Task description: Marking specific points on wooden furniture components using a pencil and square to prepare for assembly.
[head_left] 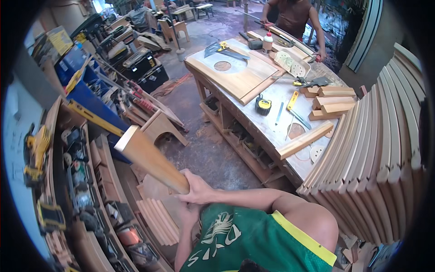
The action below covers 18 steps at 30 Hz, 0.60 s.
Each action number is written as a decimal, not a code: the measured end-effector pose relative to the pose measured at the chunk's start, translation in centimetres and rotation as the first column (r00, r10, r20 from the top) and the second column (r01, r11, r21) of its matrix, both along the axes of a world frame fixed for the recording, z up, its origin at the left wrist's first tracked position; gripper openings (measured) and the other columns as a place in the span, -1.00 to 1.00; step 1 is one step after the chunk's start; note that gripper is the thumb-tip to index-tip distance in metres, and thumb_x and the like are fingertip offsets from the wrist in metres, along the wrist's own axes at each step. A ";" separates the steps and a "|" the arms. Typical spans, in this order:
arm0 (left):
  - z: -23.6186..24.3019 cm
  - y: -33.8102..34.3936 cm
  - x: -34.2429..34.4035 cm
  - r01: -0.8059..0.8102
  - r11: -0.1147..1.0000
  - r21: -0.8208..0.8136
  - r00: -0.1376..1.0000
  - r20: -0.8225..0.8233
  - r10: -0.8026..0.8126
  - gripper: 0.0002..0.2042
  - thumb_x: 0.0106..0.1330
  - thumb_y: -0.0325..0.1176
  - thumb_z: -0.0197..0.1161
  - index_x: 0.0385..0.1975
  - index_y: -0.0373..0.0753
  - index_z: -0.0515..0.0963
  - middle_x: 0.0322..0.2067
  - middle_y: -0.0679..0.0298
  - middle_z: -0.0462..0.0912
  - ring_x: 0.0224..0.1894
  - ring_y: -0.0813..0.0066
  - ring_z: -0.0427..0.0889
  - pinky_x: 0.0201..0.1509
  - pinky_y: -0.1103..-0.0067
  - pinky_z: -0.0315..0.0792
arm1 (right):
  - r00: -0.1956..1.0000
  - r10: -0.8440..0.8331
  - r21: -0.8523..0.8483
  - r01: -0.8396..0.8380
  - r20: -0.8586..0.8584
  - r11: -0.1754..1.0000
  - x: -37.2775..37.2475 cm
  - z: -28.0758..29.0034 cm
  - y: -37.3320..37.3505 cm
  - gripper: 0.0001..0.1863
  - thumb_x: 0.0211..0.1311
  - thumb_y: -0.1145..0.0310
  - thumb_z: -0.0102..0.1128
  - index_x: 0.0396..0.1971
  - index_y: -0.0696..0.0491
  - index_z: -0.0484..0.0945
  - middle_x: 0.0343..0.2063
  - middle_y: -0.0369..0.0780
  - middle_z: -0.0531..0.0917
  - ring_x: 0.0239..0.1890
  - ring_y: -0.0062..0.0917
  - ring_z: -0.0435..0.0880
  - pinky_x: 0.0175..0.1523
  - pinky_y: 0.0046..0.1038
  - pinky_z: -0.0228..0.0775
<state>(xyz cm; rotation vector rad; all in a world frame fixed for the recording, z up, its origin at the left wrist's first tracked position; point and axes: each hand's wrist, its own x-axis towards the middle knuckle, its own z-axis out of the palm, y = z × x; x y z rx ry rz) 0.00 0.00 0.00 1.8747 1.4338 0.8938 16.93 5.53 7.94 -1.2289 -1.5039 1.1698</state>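
A smooth, tapered wooden piece slants up and to the left in front of my body, its pale end at the far upper left. My right hand is closed round its lower end. Just below, my left hand is close under the right one. Its fingers are largely hidden, and whether it touches the wood is unclear. Beneath the hands, several thin wooden strips lie side by side next to a pale board.
A workbench at right bears a wooden panel, tape measure, glue bottle and wood blocks. Many curved wooden parts are stacked at right. Shelves and a yellow drill stand left. Another person works beyond.
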 end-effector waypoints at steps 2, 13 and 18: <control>2.7 0.7 -0.2 0.029 0.988 -0.153 0.999 0.034 -0.024 -0.63 0.23 -0.30 0.42 -0.04 -0.38 0.63 -0.19 -0.06 0.73 -0.10 0.02 0.73 0.01 0.25 0.56 | 0.996 0.050 0.203 -0.034 -0.074 0.979 -0.2 -1.3 -0.1 -0.21 0.09 0.10 0.53 0.22 0.15 0.35 -0.03 0.08 0.61 0.09 -0.04 0.64 0.18 -0.21 0.47; 0.1 41.7 14.8 0.588 0.787 0.187 0.808 -0.078 -0.584 -0.73 0.11 -0.38 0.40 -0.17 -0.22 0.60 -0.25 0.10 0.67 -0.14 -0.01 0.63 -0.06 0.22 0.49 | 0.758 -0.652 0.253 0.627 0.022 0.737 12.8 -0.6 27.0 -0.18 -0.01 0.15 0.62 0.20 0.14 0.39 -0.04 0.00 0.65 0.02 -0.21 0.69 0.15 -0.25 0.51; 2.6 49.8 25.9 0.689 0.616 0.382 0.699 -0.126 -0.703 -0.67 0.00 -0.32 0.52 -0.23 -0.17 0.60 -0.32 0.22 0.63 -0.17 0.09 0.61 -0.05 0.26 0.44 | 0.484 -0.875 0.186 0.859 0.007 0.476 19.4 3.9 32.8 -0.25 -0.04 0.32 0.64 0.15 0.15 0.40 -0.12 -0.20 0.59 -0.06 -0.46 0.60 0.12 -0.37 0.47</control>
